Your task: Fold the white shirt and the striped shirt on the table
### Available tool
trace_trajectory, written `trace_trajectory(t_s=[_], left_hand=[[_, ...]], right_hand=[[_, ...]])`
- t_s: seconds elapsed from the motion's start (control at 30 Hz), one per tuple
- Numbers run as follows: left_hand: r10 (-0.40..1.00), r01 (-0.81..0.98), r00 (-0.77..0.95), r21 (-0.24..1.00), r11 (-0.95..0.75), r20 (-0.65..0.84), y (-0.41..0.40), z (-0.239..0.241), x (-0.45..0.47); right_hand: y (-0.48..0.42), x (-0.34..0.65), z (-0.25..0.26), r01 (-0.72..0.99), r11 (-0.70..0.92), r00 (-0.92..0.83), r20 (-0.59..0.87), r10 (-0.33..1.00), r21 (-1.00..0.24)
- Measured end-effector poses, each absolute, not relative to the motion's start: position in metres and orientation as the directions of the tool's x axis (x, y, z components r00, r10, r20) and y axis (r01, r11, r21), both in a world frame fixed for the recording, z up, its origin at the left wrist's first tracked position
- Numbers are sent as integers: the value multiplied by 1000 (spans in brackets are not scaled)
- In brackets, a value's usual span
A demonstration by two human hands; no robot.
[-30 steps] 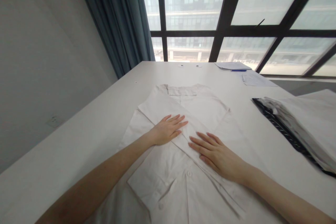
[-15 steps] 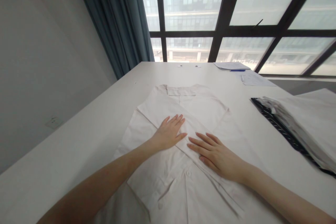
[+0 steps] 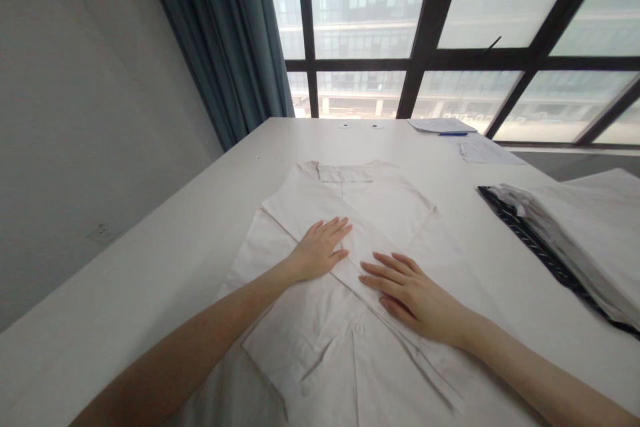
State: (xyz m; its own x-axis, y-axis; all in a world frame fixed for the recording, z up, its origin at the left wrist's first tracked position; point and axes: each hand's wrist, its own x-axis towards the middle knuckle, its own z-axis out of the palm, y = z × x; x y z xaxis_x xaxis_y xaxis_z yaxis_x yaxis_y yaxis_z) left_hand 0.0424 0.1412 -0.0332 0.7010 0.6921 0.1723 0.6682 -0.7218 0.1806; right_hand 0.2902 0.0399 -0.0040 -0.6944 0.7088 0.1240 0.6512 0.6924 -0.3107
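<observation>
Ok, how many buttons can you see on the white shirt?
2. One button lies near the right hand; a second button lies lower, toward the picture's bottom edge. Folds of the shirt may hide others.

Both bare forearms reach forward, left hand (image 3: 320, 248) and right hand (image 3: 411, 292) flat, palms down, fingers extended.
</observation>
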Motion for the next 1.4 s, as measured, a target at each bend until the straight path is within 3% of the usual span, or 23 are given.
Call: trace_trajectory(t_s=[0.27, 0.5, 0.9, 1.13, 1.4], left_hand=[[687, 671, 686, 156, -725, 239, 136, -32, 45], [685, 670, 687, 155, -726, 241, 138, -33, 45], [648, 663, 748, -182, -726, 139, 101, -9, 35], [650, 695, 709, -115, -710, 275, 25, -21, -4], [488, 513, 813, 6, -859, 317, 13, -10, -10]], right_hand=[[23, 273, 11, 509, 765, -817, 58, 574, -396], [21, 269, 13, 497, 767, -833, 25, 553, -405], [24, 268, 10, 524, 719, -826, -67, 559, -456], [23, 267, 8, 529, 721, -820, -49, 571, -448], [24, 267, 8, 538, 719, -816, -60, 574, -439]])
